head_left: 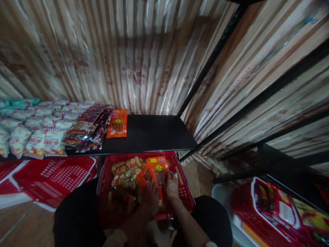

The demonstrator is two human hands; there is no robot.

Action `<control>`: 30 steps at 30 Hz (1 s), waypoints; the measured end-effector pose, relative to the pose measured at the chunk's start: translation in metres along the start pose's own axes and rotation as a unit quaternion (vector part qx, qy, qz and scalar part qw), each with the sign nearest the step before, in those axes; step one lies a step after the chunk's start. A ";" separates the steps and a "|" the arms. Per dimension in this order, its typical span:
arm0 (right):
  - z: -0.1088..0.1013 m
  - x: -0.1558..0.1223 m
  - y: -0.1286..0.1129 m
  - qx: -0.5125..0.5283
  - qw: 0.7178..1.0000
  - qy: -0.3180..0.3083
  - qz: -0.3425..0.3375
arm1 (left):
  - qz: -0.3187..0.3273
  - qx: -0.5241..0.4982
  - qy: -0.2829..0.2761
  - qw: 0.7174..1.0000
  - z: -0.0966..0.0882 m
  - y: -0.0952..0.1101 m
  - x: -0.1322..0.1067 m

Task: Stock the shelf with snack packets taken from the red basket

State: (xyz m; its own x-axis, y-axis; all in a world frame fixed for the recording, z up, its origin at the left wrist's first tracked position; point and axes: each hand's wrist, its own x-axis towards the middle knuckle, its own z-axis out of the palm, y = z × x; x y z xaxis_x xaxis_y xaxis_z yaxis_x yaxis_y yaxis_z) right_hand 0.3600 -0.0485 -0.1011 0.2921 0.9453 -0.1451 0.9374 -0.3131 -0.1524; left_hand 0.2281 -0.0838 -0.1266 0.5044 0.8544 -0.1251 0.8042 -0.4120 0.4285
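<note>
Both of my hands reach down into a red plastic basket (183, 192) that stands in front of my knees. My left hand (151, 200) and my right hand (171, 187) are closed together on a stack of orange snack packets (157, 171) inside the basket. Small yellow and orange wrapped snacks (125, 168) fill the basket's left half. On the black shelf (156, 133) above it lies one orange packet (117, 124) of the same kind, flat, next to a pile of dark red packets (88, 128).
White snack bags (36, 133) cover the shelf's left part. More red baskets (51, 178) lie on the floor at left, and another red basket with goods (272, 209) stands at right. Striped cloth hangs behind the black shelf frame (216, 51).
</note>
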 end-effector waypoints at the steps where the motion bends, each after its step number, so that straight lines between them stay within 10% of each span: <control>1: -0.003 0.001 -0.001 0.001 1.000 0.000 0.014 | -0.001 0.001 -0.009 1.000 -0.002 0.000 -0.001; 12: -0.030 -0.003 0.019 0.068 0.990 -0.075 0.100 | 0.010 -0.003 -0.074 0.997 -0.030 0.004 -0.007; 22: -0.046 -0.020 0.004 0.062 0.995 0.007 0.080 | -0.030 -0.114 -0.034 0.992 -0.034 0.005 -0.010; 30: -0.066 -0.035 -0.033 0.048 0.999 -0.017 0.007 | -0.170 -0.364 0.024 0.915 -0.049 0.003 0.004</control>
State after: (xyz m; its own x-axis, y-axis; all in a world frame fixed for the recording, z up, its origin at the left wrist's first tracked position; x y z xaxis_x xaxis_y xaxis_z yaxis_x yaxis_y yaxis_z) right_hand 0.3314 -0.0648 -0.0265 0.2979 0.9374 -0.1805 0.9100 -0.3359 -0.2428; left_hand 0.2168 -0.0657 -0.0819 0.2350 0.9142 -0.3302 0.4804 0.1861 0.8571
